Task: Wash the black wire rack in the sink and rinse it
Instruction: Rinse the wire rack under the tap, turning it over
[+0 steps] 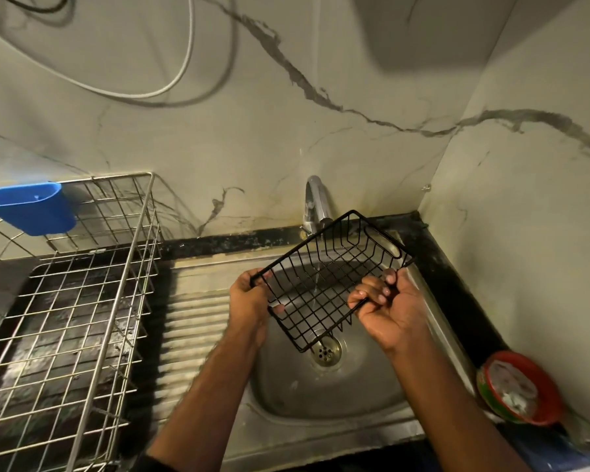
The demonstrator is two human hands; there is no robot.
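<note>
Both hands hold the black wire rack (327,277) tilted above the steel sink (338,396), its far edge raised toward the tap (315,202) and its near corner dipping down close to the drain (326,350). A thin stream of water (315,284) falls from the tap through the rack's grid. The left hand (249,304) grips the rack's left end, fingers curled round the top rim wire and the thumb against the lower wire. The right hand (389,308) grips the near right side, its fingers wrapped round the rim wire with the fingertips (385,291) showing on the inside; the skin looks wet.

To the left of the bowl lies the ribbed draining board (191,321), and further left a metal wire dish rack (82,301) stands on the dark counter. A blue plastic holder (31,207) hangs on the dish rack's far left rim. At the near right, beside the sink's edge, a red and green tub (518,388) holds something whitish. A marble-patterned wall (252,131) rises behind the tap, with a white cable (164,90) looping across it at the top left.
</note>
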